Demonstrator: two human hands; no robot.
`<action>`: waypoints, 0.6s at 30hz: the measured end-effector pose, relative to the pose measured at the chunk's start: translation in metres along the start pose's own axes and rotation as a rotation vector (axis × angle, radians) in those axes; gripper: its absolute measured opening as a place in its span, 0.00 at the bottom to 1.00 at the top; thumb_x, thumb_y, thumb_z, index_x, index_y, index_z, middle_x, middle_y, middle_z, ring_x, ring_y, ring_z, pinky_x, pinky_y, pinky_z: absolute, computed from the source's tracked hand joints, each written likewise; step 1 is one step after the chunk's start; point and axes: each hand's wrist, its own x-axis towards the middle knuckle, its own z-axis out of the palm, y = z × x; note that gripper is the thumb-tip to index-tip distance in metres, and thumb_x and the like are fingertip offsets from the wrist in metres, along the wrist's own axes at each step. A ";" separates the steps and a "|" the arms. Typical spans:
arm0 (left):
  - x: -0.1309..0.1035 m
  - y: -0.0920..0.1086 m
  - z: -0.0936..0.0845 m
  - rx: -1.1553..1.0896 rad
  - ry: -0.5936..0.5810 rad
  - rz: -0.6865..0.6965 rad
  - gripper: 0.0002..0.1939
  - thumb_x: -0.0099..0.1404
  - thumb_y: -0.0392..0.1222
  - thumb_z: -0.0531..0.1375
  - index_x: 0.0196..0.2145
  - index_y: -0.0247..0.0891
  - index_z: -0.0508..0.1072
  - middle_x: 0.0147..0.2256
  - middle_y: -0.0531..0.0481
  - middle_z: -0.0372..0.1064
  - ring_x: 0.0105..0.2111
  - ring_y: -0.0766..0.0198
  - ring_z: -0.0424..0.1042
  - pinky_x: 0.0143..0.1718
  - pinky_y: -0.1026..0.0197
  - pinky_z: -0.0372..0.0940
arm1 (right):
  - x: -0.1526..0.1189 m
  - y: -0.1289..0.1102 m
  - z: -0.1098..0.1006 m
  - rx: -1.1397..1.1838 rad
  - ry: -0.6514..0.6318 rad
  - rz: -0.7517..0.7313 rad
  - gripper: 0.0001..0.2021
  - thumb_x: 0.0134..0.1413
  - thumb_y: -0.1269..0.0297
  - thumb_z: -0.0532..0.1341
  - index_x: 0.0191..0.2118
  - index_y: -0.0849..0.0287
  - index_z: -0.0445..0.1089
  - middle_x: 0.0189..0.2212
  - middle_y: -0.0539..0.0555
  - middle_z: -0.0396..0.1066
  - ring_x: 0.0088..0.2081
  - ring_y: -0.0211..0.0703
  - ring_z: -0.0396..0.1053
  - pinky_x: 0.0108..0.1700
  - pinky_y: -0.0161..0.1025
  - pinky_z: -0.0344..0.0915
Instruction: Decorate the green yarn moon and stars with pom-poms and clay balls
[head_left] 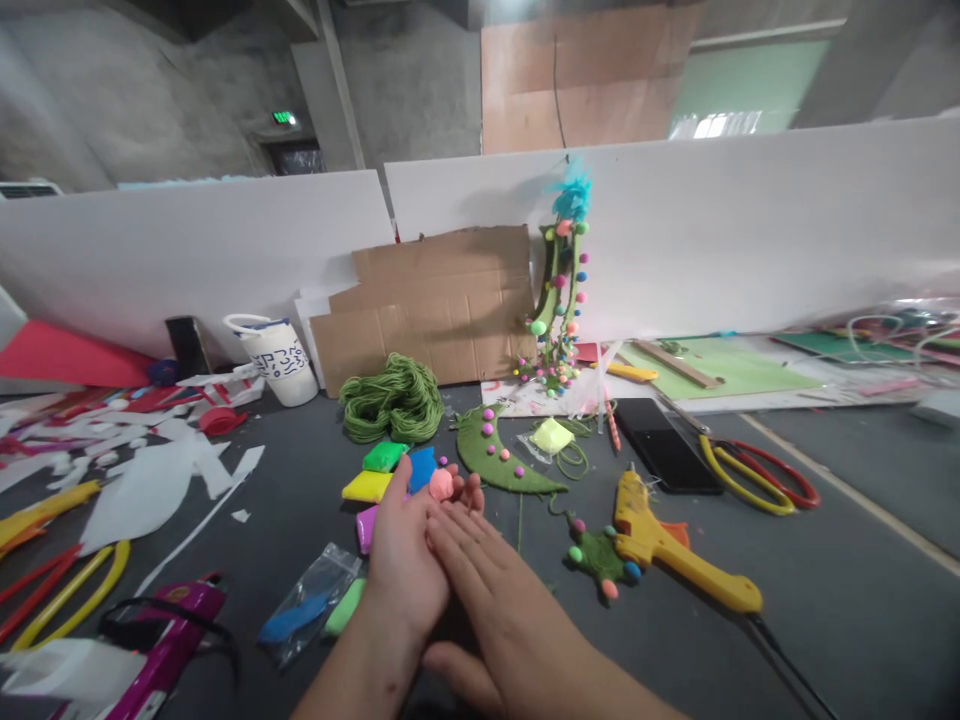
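Note:
My left hand (405, 560) is palm up at the centre front, and my right hand (499, 590) lies flat across it, palms pressed together. Anything between the palms is hidden. Just beyond the fingertips shows a pink clay lump (441, 485). Around my left hand are clay packs: green (385, 457), yellow (367, 487), blue (421, 468) and purple (366, 528). Past my hands is a green crescent (491, 450) dotted with small coloured balls. To the right sits a green star shape (600, 558) with balls at its tips, touching a yellow glue gun (667, 550).
Green yarn (392, 400) lies before cardboard (442, 300). A decorated green stand (559, 300) rises behind the crescent. A phone (664, 445) and scissors (757, 475) lie right. A purple glue gun (169, 640), scissors and paper scraps (150, 490) spread left.

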 end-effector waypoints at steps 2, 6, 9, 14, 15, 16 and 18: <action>0.001 0.002 -0.002 -0.015 -0.038 0.036 0.22 0.64 0.54 0.47 0.32 0.32 0.69 0.29 0.41 0.68 0.29 0.57 0.72 0.29 0.55 0.71 | 0.000 0.001 -0.001 -0.003 0.000 -0.002 0.35 0.58 0.52 0.55 0.62 0.74 0.48 0.63 0.65 0.46 0.64 0.49 0.38 0.64 0.49 0.41; 0.004 0.000 -0.004 -0.014 -0.017 0.053 0.20 0.63 0.54 0.49 0.31 0.32 0.68 0.28 0.41 0.67 0.29 0.59 0.72 0.29 0.57 0.71 | 0.001 0.001 -0.001 0.047 0.012 -0.122 0.38 0.58 0.46 0.52 0.63 0.72 0.45 0.64 0.63 0.44 0.65 0.47 0.36 0.64 0.46 0.39; 0.004 -0.003 -0.003 0.055 0.014 0.013 0.19 0.62 0.53 0.51 0.30 0.32 0.68 0.28 0.41 0.68 0.28 0.58 0.72 0.27 0.56 0.71 | 0.000 0.002 -0.001 0.041 0.026 -0.042 0.37 0.58 0.48 0.52 0.63 0.72 0.45 0.64 0.63 0.42 0.65 0.48 0.36 0.64 0.48 0.40; 0.003 -0.002 -0.001 0.000 -0.008 0.046 0.21 0.64 0.55 0.48 0.30 0.33 0.67 0.28 0.42 0.67 0.27 0.60 0.71 0.28 0.57 0.71 | -0.001 0.003 0.000 0.053 0.026 -0.145 0.35 0.58 0.48 0.53 0.62 0.70 0.49 0.62 0.63 0.49 0.64 0.48 0.42 0.64 0.47 0.40; 0.002 -0.002 -0.001 0.003 0.009 0.031 0.21 0.63 0.55 0.49 0.29 0.33 0.67 0.27 0.42 0.67 0.26 0.60 0.71 0.27 0.58 0.70 | -0.001 0.002 0.000 0.052 0.029 -0.151 0.37 0.57 0.47 0.53 0.63 0.71 0.47 0.63 0.63 0.47 0.64 0.48 0.40 0.64 0.47 0.40; 0.002 -0.002 -0.001 0.017 0.021 0.014 0.20 0.63 0.55 0.50 0.29 0.33 0.67 0.27 0.42 0.67 0.26 0.61 0.71 0.26 0.59 0.70 | -0.001 0.002 0.001 0.047 0.034 -0.132 0.38 0.57 0.47 0.53 0.63 0.71 0.45 0.63 0.64 0.44 0.64 0.49 0.38 0.64 0.47 0.41; 0.003 -0.001 0.000 0.037 0.016 -0.010 0.20 0.62 0.55 0.50 0.30 0.33 0.67 0.28 0.41 0.68 0.26 0.59 0.71 0.25 0.59 0.70 | -0.002 0.002 0.002 0.037 0.036 -0.060 0.36 0.58 0.49 0.53 0.63 0.71 0.45 0.63 0.63 0.44 0.64 0.49 0.38 0.64 0.48 0.41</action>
